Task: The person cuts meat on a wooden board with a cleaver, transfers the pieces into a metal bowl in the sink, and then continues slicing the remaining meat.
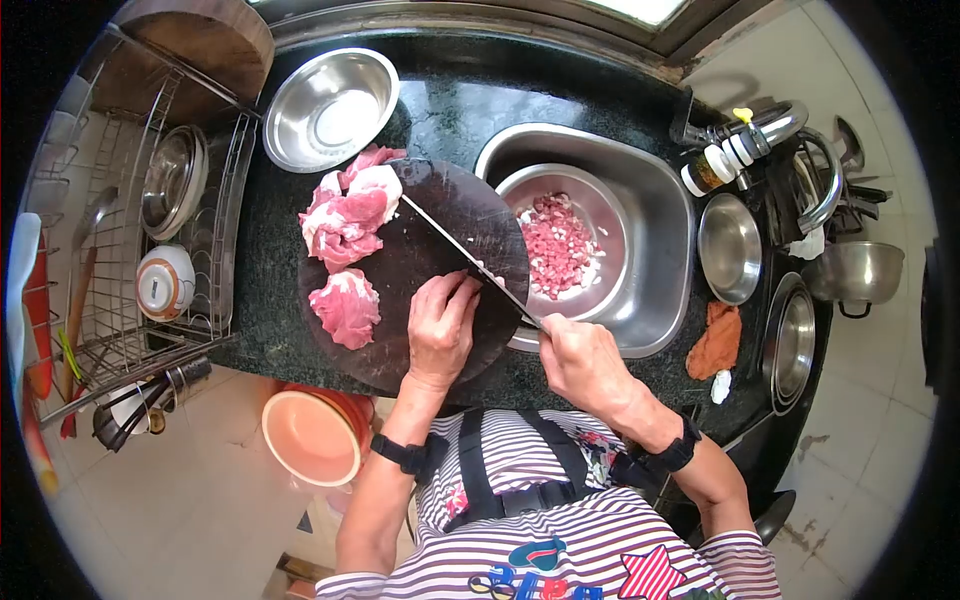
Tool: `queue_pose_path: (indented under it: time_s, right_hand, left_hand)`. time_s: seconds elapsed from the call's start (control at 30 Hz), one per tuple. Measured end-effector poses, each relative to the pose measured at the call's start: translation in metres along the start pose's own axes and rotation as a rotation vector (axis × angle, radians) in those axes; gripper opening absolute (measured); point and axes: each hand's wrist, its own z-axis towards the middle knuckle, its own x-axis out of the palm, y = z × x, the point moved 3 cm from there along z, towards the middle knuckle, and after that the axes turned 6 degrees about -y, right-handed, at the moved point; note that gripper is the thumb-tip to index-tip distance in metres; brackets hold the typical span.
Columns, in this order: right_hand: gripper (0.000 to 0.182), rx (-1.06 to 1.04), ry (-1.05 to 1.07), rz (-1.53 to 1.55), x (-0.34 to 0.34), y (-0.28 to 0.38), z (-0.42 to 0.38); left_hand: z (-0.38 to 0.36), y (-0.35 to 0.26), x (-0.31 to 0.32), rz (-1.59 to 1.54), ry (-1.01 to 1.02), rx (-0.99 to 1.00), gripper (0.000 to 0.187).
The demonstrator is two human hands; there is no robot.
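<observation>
My right hand (590, 365) is wrapped round the handle of a knife (450, 237), whose long blade lies slantwise across the dark round cutting board (440, 190). Close beside the blade, my left hand (443, 325) rests on the board with its fingers curled and pressed together; whatever is under the fingertips is hidden. Large pieces of raw meat (350, 215), pink with white fat, lie on the board's left side. A smaller piece of meat (345, 308) sits just below them. Diced meat (560, 245) fills part of a steel bowl (610, 205) in the sink.
The steel sink (660, 260) adjoins the board on the right. An empty steel basin (333, 110) stands behind the meat. A wire dish rack (215, 270) is at the left, a tap (785, 118) at the right. An orange cloth (713, 342) and a steel bowl (730, 250) lie beyond the sink.
</observation>
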Motion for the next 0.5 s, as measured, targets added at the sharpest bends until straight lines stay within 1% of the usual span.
queue_pose_path:
  time_s: [0.07,0.13,0.2,0.23,0.3,0.37,0.5]
  right_hand:
    - [0.008,-0.020,-0.017,0.031,-0.008,0.003,0.000]
    - [0.009,-0.020,0.003,0.039,-0.011,0.008,-0.003]
    - [0.010,-0.022,0.022,0.046,-0.012,0.011,-0.006]
    - [0.010,-0.026,0.049,0.020,-0.012,0.011,-0.007]
    - [0.010,-0.028,0.083,-0.004,-0.011,0.013,-0.010]
    - [0.010,0.011,0.157,-0.104,-0.008,0.013,-0.011]
    - [0.009,-0.015,0.161,-0.115,0.003,0.017,0.006]
  left_hand:
    - [-0.002,-0.001,-0.002,-0.016,-0.056,-0.052,0.023]
    - [-0.003,0.002,-0.003,-0.034,-0.060,-0.045,0.022]
    - [-0.005,0.004,-0.003,-0.042,-0.026,-0.013,0.029]
    - [-0.004,0.004,-0.002,-0.031,-0.036,-0.018,0.021]
    - [-0.004,0.005,-0.002,-0.029,-0.020,-0.024,0.021]
    - [-0.007,0.007,-0.001,-0.024,0.020,-0.046,0.022]
    - [-0.005,0.011,0.001,-0.043,0.062,-0.071,0.025]
